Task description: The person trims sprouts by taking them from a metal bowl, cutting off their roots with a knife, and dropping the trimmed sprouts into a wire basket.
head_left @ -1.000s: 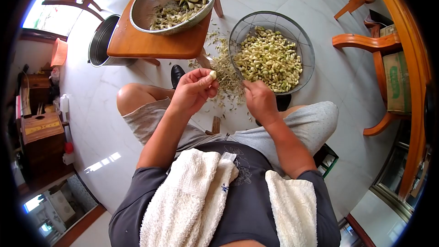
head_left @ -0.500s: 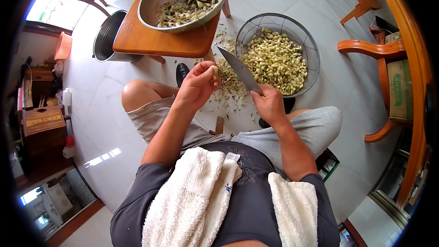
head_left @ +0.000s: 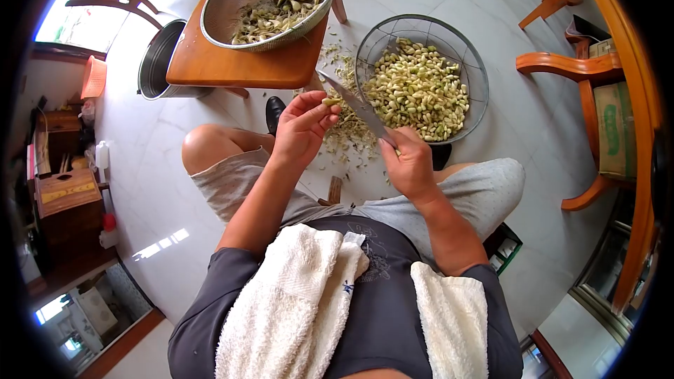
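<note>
My left hand [head_left: 303,130] pinches a small pale-green onion-like bulb [head_left: 330,102] between thumb and fingertips. My right hand [head_left: 409,165] is closed around the handle of a broad kitchen knife [head_left: 365,114]. The blade points up and left, its edge close beside the bulb; I cannot tell whether they touch. Beyond the knife, a round wire-mesh basket [head_left: 480,91] on the floor holds a heap of trimmed bulbs [head_left: 421,88]. A metal colander [head_left: 217,10] with untrimmed, rooty bulbs [head_left: 281,15] stands on a wooden chair seat [head_left: 232,69].
Trimmings [head_left: 351,130] litter the floor between my feet and the basket. A metal bucket [head_left: 156,63] stands left of the chair. Wooden furniture [head_left: 572,67] and a cardboard box [head_left: 616,130] are at the right. White towels [head_left: 281,295] hang over my chest.
The knife has swung left, bringing its blade nearer the bulb in my left hand. My view has shifted slightly. Both hands keep their grip.
</note>
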A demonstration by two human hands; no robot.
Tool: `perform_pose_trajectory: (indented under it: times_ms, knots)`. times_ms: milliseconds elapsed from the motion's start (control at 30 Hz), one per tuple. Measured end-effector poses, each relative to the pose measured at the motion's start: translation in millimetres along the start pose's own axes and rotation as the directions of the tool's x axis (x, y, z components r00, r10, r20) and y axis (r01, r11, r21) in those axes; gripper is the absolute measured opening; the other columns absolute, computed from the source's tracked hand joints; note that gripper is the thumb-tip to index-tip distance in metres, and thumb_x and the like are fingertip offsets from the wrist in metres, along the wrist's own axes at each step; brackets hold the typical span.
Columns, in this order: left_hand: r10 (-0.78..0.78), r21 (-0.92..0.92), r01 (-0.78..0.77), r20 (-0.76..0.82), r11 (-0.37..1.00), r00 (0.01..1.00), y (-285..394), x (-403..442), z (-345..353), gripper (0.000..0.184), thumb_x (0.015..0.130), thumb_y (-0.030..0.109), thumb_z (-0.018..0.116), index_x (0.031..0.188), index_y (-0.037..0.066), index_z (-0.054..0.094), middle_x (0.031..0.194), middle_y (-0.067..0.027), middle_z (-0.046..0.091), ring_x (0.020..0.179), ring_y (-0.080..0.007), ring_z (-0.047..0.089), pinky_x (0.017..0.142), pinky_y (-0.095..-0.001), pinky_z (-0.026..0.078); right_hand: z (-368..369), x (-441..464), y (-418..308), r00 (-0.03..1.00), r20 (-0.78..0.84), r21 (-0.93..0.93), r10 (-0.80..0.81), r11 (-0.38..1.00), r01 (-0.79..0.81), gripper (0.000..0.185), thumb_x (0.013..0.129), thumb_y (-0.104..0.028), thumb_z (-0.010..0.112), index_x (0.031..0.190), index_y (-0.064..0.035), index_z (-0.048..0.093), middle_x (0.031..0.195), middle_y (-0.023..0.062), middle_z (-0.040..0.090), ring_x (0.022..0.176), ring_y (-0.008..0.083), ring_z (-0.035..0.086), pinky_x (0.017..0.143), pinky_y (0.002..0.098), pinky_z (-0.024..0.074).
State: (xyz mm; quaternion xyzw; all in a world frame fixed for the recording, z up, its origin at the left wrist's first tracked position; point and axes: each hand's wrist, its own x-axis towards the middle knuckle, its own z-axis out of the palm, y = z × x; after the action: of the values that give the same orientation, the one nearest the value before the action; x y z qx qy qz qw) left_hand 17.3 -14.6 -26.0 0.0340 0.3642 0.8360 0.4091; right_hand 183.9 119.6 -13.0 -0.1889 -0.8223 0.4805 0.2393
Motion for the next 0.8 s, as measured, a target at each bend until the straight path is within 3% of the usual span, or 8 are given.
perform_pose_trajectory:
  times_ms: [67,167,267,367,467,567,800]
  knots:
    - [0.001,0.009,-0.001,0.007,1.000,1.000,-1,0,0,0.014,0.086,-0.003,0.058,0.099,-0.001,0.057,0.093,-0.0118,0.063,0.085,-0.0221,0.064,0.074,-0.0298,0.054,1,-1,1,0.999,0.033,-0.002,0.007,1.000,-0.007,0.027,0.080,0.000,0.061,0.107,-0.0027,0.064,0.072,0.0088,0.055,0.061,0.0171,0.052,0.057,0.0273,0.0422]
    - [0.004,0.013,-0.004,-0.002,1.000,1.000,-2,-1,-1,0.014,0.085,-0.003,0.058,0.099,-0.001,0.058,0.092,-0.0114,0.063,0.084,-0.0220,0.064,0.073,-0.0300,0.053,1,-1,0,0.999,0.031,-0.029,0.028,0.999,-0.027,0.019,0.079,-0.003,0.060,0.097,-0.0030,0.066,0.076,0.0125,0.059,0.067,0.0288,0.059,0.061,0.0345,0.0466]
    - [0.015,0.035,-0.015,-0.012,0.999,1.000,-3,-1,-5,0.014,0.085,-0.002,0.060,0.099,-0.001,0.057,0.091,-0.0108,0.063,0.083,-0.0217,0.064,0.072,-0.0296,0.053,2,-1,1,0.999,0.037,-0.036,0.032,0.999,-0.031,0.019,0.079,-0.004,0.060,0.097,-0.0031,0.066,0.076,0.0128,0.059,0.067,0.0295,0.059,0.061,0.0349,0.0465]
    - [0.040,0.084,-0.037,-0.044,0.996,0.998,-5,-1,-5,0.014,0.085,-0.001,0.060,0.099,-0.001,0.056,0.091,-0.0104,0.063,0.082,-0.0214,0.064,0.070,-0.0290,0.053,3,-2,2,0.999,0.040,-0.036,-0.006,0.999,0.007,0.026,0.080,0.000,0.060,0.106,-0.0025,0.064,0.071,0.0092,0.055,0.061,0.0179,0.053,0.057,0.0278,0.0425]
    - [0.062,0.123,-0.052,-0.077,0.991,0.995,-8,-2,-7,0.014,0.085,0.001,0.061,0.098,0.000,0.056,0.089,-0.0098,0.063,0.080,-0.0203,0.065,0.067,-0.0283,0.053,4,-2,2,0.998,0.061,-0.066,-0.002,0.998,0.006,0.025,0.080,-0.001,0.060,0.105,-0.0020,0.064,0.072,0.0100,0.055,0.061,0.0194,0.054,0.058,0.0286,0.0432]
    - [0.076,0.124,-0.063,-0.101,0.990,0.992,-10,-1,-10,0.012,0.085,0.001,0.061,0.096,0.001,0.056,0.087,-0.0090,0.063,0.077,-0.0188,0.064,0.065,-0.0275,0.053,7,-2,1,0.999,0.047,-0.060,0.022,0.998,-0.019,0.018,0.078,-0.004,0.061,0.095,-0.0036,0.066,0.075,0.0127,0.058,0.067,0.0305,0.058,0.061,0.0365,0.0463]
    - [0.096,0.121,-0.079,-0.140,0.989,0.985,-19,0,-9,0.010,0.086,0.003,0.061,0.093,0.002,0.055,0.083,-0.0080,0.063,0.072,-0.0171,0.063,0.060,-0.0269,0.050,10,-3,3,0.998,0.052,-0.098,0.025,0.995,-0.020,0.018,0.078,-0.004,0.060,0.095,-0.0044,0.066,0.076,0.0128,0.059,0.069,0.0314,0.059,0.062,0.0377,0.0472]
